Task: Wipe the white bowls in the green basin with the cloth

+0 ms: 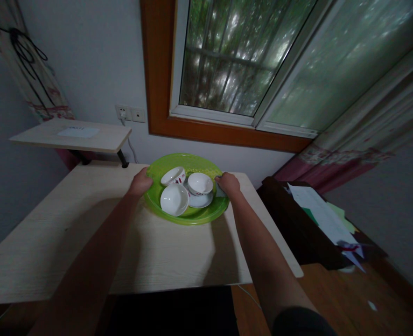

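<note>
Left hand [140, 183] and right hand [229, 185] both closed on opposite sides of the green basin's rim [188, 221], fingers mostly hidden. Basin's over the desk [178, 261], far side; can't tell if touching. Inside: three white bowls [174, 199], one over a white dish [201, 202]. Grey item [220, 191] beside right hand.

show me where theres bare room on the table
Widest: the table left of the left forearm, in front of the raised shelf. Another lies between the green basin and the table's near edge, between the forearms. Crowded: the basin's middle, packed with white bowls.
</note>
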### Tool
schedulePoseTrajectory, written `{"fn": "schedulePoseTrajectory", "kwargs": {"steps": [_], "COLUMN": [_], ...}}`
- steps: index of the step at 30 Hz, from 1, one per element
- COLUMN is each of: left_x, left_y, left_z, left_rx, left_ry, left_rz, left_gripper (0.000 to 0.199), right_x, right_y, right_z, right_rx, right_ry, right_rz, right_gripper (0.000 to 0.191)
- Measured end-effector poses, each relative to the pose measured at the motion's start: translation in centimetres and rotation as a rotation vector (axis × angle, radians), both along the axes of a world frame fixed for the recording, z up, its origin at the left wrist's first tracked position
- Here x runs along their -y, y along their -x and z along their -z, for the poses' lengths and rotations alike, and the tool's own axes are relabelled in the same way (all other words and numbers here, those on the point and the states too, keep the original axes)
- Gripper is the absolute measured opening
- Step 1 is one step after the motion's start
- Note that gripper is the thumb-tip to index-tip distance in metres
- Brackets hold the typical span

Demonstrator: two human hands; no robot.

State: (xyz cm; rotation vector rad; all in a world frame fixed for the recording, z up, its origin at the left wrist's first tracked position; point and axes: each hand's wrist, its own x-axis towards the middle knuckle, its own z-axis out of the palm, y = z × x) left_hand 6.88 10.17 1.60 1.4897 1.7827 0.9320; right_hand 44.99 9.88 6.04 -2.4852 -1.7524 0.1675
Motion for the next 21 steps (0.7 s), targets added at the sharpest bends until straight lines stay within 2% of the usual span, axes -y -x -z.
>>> {"fn": "schedulePoseTrajectory", "kwargs": {"steps": [4,9,14,21], "left_x": [0.0,-0.2,0.0,0.5], "left_y": [0.0,0.2,0.0,-0.4], "left_z": [0.1,0.2,-0.2,-0.9], "left_rx": [0.061,0.03,0.025,0.034], "left_ry": [0.011,0.0,0.02,0.019], "left_rz": [-0.01,-0.002,-0.02,-0.026], "left_gripper": [0.072,0.07,0.072,0.059], "right_x": [0.4,0.9,0.7,0.1], "right_y": [0.4,1.1,0.9,-0.4], "right_z": [-0.6,-1.3,-0.8,0.3], "right_rx": [0.0,0.017,0.025,-0.079], "right_ry": [-0.007,-0.004,-0.007,0.0], "right_rz": [0.031,0.055,0.045,0.022], "right_gripper": [0.05,0.049,0.051,0.048]}}
